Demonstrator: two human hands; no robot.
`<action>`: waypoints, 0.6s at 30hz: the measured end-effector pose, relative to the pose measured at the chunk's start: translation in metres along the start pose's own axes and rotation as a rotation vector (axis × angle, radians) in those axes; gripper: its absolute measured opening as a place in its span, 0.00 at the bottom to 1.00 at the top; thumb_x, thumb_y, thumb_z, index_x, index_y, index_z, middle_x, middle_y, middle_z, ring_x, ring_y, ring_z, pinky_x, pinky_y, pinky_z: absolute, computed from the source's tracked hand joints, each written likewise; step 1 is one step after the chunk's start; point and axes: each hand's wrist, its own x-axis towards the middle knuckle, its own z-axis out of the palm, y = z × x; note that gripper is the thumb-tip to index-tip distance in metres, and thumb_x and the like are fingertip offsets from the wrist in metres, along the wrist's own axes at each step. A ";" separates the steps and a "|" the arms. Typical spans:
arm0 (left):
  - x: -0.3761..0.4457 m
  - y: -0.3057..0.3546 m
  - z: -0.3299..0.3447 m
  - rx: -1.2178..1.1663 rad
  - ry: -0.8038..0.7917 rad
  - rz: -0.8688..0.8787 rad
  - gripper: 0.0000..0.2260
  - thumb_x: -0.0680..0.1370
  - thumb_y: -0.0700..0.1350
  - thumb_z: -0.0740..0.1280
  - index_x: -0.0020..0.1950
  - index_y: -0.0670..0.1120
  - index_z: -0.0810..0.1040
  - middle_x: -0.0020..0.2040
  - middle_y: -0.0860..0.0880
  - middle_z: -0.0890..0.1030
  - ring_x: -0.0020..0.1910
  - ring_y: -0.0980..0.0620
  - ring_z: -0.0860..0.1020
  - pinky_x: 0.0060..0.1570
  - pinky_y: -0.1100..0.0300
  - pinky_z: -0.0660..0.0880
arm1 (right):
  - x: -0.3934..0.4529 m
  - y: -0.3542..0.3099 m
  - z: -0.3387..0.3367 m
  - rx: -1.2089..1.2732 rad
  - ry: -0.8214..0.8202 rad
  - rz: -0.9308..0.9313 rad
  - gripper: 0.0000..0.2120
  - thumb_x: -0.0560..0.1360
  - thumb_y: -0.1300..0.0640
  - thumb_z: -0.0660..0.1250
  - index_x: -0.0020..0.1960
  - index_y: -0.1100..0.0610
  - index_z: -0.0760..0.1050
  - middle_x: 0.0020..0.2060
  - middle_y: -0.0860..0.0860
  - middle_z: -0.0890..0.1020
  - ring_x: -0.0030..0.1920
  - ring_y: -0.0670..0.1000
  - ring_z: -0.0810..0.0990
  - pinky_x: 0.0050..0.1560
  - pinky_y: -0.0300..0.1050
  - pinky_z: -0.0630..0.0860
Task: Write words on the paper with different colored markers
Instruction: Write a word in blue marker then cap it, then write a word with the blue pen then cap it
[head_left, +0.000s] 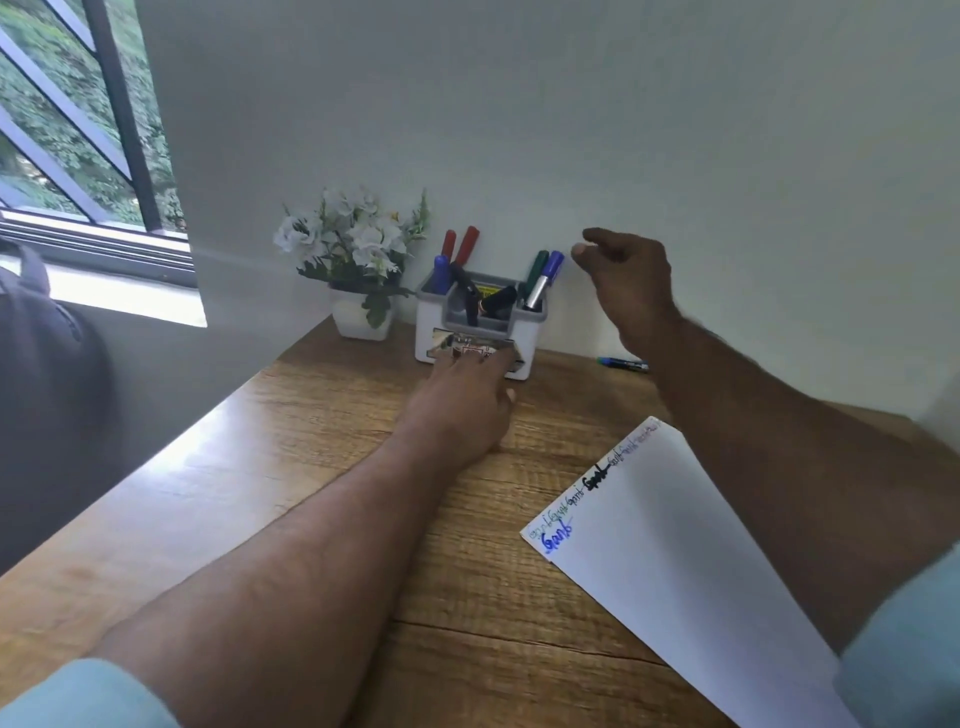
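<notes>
Reaching that high over the holder (480, 325), the right hand (626, 280) could knock the green and blue markers (543, 283) over. It hovers with loosely curled fingers, holding nothing. The left hand (462, 400) rests against the holder's front, steadying it; its fingers are hidden. The paper (675, 571) lies on the desk (311, 467) under the right forearm, and a careless pull back could drag it.
</notes>
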 end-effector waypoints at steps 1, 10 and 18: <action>0.000 0.001 0.000 0.005 0.003 0.026 0.22 0.80 0.49 0.58 0.74 0.55 0.61 0.71 0.47 0.69 0.71 0.45 0.63 0.67 0.45 0.67 | 0.002 0.006 -0.009 -0.046 -0.021 -0.017 0.12 0.73 0.57 0.72 0.55 0.57 0.82 0.46 0.52 0.83 0.44 0.44 0.79 0.51 0.38 0.74; 0.004 0.012 0.008 -0.098 -0.034 0.265 0.17 0.79 0.42 0.60 0.68 0.53 0.72 0.61 0.50 0.77 0.61 0.52 0.72 0.63 0.51 0.72 | 0.000 0.066 -0.059 -1.087 -0.570 -0.023 0.17 0.72 0.61 0.67 0.61 0.54 0.78 0.60 0.55 0.79 0.60 0.56 0.76 0.56 0.45 0.71; 0.005 0.007 0.008 -0.119 -0.019 0.266 0.15 0.79 0.45 0.62 0.65 0.52 0.76 0.59 0.51 0.79 0.59 0.53 0.74 0.62 0.52 0.73 | -0.008 0.049 -0.047 -1.269 -0.599 -0.328 0.11 0.73 0.55 0.67 0.54 0.51 0.80 0.53 0.53 0.79 0.53 0.56 0.78 0.45 0.45 0.71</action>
